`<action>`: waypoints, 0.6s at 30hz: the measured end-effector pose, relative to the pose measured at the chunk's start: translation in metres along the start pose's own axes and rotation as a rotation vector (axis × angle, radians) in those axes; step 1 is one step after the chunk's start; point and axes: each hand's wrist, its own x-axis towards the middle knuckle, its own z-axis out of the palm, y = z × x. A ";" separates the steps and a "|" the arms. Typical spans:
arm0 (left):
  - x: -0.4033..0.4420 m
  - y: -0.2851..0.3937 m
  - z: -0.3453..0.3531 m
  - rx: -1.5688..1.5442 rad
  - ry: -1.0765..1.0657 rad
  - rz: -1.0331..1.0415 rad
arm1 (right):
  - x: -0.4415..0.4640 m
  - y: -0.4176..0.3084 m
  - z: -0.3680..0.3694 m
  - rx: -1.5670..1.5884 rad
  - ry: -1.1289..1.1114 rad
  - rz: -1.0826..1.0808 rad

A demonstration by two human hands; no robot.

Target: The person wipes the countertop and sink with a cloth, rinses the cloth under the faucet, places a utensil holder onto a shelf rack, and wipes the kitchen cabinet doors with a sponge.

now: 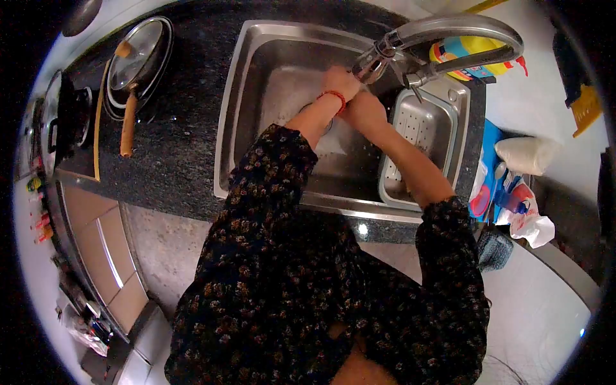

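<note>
Blurrily, left hand [340, 82] and right hand [367, 114] meet by the faucet [371, 64]; fingers' pose unclear.

head-worn view, facing steeply down, fairly near, edges perhaps lens-darkened

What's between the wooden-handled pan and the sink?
Only a bare stretch of dark speckled countertop lies between the wooden-handled pan and the sink, seen in the head view.
</note>
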 end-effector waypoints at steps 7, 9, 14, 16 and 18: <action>-0.022 -0.015 -0.021 -1.423 -0.458 -0.173 | -0.001 0.024 -0.004 0.737 -0.025 -0.012; -0.020 -0.026 -0.019 -1.489 -0.394 -0.194 | -0.002 0.035 -0.006 1.208 -0.106 0.014; -0.020 -0.032 -0.023 -1.580 -0.538 -0.148 | -0.017 0.026 -0.014 1.979 -0.487 0.242; -0.021 -0.024 -0.019 -1.553 -0.533 -0.210 | -0.017 0.023 -0.009 2.128 -0.658 0.285; -0.012 -0.030 -0.009 -1.355 -0.401 -0.059 | -0.008 0.025 0.000 2.048 -0.555 0.346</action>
